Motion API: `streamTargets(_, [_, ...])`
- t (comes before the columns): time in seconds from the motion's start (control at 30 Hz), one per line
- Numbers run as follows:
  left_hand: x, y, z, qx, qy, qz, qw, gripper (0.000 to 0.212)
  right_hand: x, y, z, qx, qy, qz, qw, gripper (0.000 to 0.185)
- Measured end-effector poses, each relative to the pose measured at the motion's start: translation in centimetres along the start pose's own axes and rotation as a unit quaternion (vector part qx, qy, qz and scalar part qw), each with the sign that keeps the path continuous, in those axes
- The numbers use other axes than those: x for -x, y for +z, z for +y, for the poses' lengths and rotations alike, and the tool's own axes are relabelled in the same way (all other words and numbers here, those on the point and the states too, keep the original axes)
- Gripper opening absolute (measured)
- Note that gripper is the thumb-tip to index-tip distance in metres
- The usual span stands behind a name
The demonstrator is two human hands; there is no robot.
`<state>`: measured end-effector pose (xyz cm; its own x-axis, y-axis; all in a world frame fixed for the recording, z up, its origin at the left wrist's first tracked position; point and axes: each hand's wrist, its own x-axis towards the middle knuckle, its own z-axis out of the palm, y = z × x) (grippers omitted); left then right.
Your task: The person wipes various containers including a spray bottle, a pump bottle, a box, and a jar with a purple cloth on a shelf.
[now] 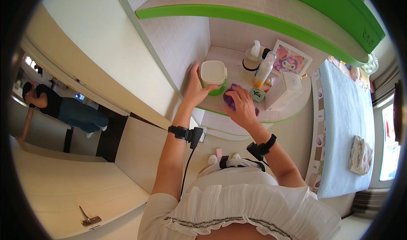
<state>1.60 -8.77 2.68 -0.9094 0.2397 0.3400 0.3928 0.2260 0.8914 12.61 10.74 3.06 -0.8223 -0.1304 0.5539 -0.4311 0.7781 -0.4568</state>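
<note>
My left hand [199, 89] grips a lidded container [213, 73] with a white top and a green base, at the left of a curved shelf [229, 59]. Its thumb lies along the near side, the fingers along the left wall side. Just right of it, my right hand [242, 106] is closed over a crumpled purple cloth [231, 100], low over the shelf's front. Beyond that hand lies a small green packet [258, 94]. A white box [284, 90] stands upright to the right.
Behind stand a tissue holder [252, 62], a spray bottle [265, 69] and a framed cartoon picture [291, 58]. A green-edged upper shelf [241, 16] overhangs them. To the right is a bed [343, 119]. At left, a person [60, 105] stands beyond an open door [73, 189].
</note>
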Motion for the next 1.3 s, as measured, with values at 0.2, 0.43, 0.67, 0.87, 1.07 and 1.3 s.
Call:
streamTargets(0.2, [3.8,0.8,-2.8,-0.140,-0.073,0.079,0.984,0.090,-1.9,1.7,0.1,-0.147,0.106,-0.038,0.983,0.021])
streamTargets(0.43, [3.2,1.8,-4.0,-0.132,-0.064,0.090,0.985,0.067,-3.8,3.7,0.8,-0.128,0.128,-0.141,0.973,0.020])
streamTargets(0.67, [0.8,2.4,-3.1,-0.167,-0.092,0.073,0.979,0.068,-6.6,4.8,2.8,-0.084,0.144,-0.188,0.968,0.033])
streamTargets(0.87, [-2.2,3.4,-5.2,-0.175,-0.089,0.066,0.978,0.076,-10.2,5.7,4.3,-0.068,0.166,-0.226,0.958,0.041])
streamTargets(1.07, [-2.3,4.3,-5.9,-0.169,-0.062,0.032,0.983,0.077,-11.8,6.6,6.0,-0.040,0.168,-0.259,0.950,0.060])
streamTargets(1.3, [-2.3,3.8,-7.2,-0.208,0.001,-0.008,0.978,0.072,-13.8,8.9,6.5,-0.021,0.164,-0.292,0.942,0.076])
